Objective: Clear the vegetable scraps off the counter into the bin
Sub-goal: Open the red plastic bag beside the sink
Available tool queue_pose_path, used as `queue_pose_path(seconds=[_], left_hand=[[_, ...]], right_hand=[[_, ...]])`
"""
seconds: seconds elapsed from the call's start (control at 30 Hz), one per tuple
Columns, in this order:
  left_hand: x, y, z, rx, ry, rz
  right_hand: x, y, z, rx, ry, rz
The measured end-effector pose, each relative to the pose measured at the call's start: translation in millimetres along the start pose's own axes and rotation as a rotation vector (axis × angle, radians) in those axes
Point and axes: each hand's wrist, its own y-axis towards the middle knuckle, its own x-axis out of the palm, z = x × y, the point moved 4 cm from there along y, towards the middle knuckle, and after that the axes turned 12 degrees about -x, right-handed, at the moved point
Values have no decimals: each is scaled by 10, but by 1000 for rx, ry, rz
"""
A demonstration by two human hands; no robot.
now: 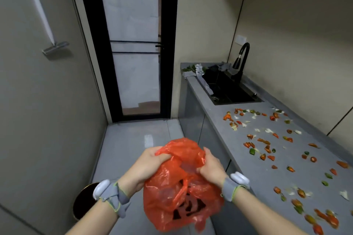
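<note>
Both hands gripping thin red plastic bag (181, 187): left hand (150, 164) and right hand (210, 166) are pulling its mouth apart, probably to line round dark bin (84, 203) at 8 o'clock | red-green vegetable scraps (267, 149) are lying scattered on grey counter (215, 101) at 3 o'clock, untouched.

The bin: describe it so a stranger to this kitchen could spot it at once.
Start at the grey counter strewn with vegetable scraps, then drop to the floor opposite, under the left hand. The bin shows there as a round, dark opening with a pale rim, the only round thing on the floor.
</note>
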Motion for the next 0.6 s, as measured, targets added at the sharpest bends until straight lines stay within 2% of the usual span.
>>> queue_pose_path(seconds=[0.03,0.1,0.13,0.23,0.27,0.3,0.37,0.43,0.53,0.6], left_hand=[[-101,64,48,8,31,41],[-304,231,109,29,163,170],[-400,325,124,45,301,269],[-560,566,124,25,980,557],[-586,648,87,-8,1124,607],[-593,730,93,-30,1160,630],[-609,957,127,5,1034,643],[-595,1221,224,33,693,586],[-472,1525,336,-13,138,526],[-334,1650,419,-2,15,525]], right_hand=[[-94,122,31,-7,-110,66],[-272,326,51,-19,-147,185],[-359,420,42,-34,-125,238],[-533,694,0,-130,-17,338],[-575,762,-29,-166,8,347],[-609,835,-52,-199,5,338],[-661,935,-58,-244,-73,312],[-713,1009,13,-265,-178,281],[-773,1071,130,-253,-298,194],[-818,1082,175,-246,-320,154]])
